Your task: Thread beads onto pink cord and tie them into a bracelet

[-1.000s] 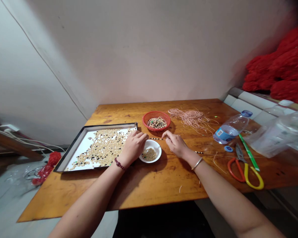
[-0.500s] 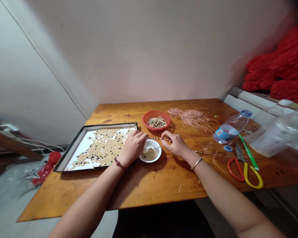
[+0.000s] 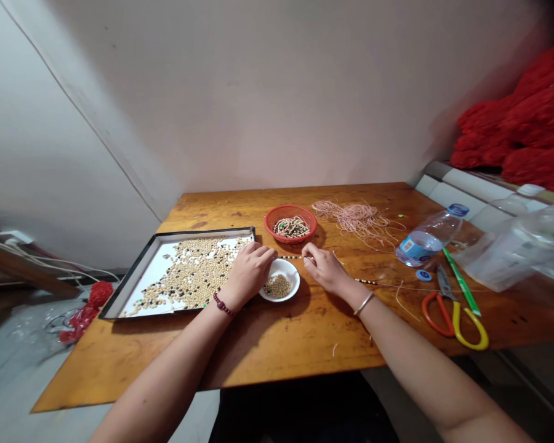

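Note:
A thin string of black and cream beads (image 3: 292, 257) stretches between my two hands above a small white bowl (image 3: 293, 285) that holds beads. My left hand (image 3: 253, 266) pinches the string's left end, over the bowl's left rim. Closed round the string to the right of the bowl is my right hand (image 3: 322, 266); more of the beaded string (image 3: 365, 281) comes out beyond its wrist. On the left lies a black-edged white tray (image 3: 144, 275) with cream, black and a few green beads spread over it.
Behind the bowl stands a red basket (image 3: 268, 225) of beaded strands. Pink cord (image 3: 357, 216) lies right of it. Farther right are a water bottle (image 3: 420, 245), scissors (image 3: 457, 320), a green-and-white stick (image 3: 461, 283) and a plastic bag (image 3: 512, 252). The wooden table (image 3: 277, 363) has its front edge near me.
The fingers of my right hand have closed more tightly on the beaded string. My left hand has barely moved.

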### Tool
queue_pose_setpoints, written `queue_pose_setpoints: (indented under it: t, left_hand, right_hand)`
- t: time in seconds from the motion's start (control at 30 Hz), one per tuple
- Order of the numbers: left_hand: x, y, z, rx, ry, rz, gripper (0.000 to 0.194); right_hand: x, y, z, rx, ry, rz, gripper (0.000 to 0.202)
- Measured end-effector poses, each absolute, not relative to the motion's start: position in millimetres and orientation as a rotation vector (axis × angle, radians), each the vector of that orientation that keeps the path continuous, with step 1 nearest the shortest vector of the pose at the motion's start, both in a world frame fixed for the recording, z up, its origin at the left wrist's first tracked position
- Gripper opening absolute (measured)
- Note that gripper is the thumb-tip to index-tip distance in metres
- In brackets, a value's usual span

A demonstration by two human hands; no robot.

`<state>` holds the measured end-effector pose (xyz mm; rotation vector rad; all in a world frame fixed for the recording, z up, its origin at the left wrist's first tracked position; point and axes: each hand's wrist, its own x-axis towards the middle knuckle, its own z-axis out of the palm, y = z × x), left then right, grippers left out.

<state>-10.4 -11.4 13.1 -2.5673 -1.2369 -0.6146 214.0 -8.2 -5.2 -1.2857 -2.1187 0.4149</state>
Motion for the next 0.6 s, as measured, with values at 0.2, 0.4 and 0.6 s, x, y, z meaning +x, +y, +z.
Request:
queue_pose_setpoints:
  t: [0.2,0.4,0.6]
  left_hand:
    - [-9.7,-11.6,13.2,-2.571,-1.22,-0.587,0.015]
    - [-11.1,-11.0,13.9,-2.537,-1.252,-0.623,0.016]
    - [-11.8,-9.8,13.8,-2.534,-1.261,-0.649,0.016]
  right_hand:
    - [214.7,-6.6,-10.3,-1.29,-2.153,0.379,0.015]
    - [218.1,-3.7,-10.6,-1.229,-2.14,0.376,0.021]
    - [218.3,-4.7,-7.9,-1.218,-2.097,0.406,0.018]
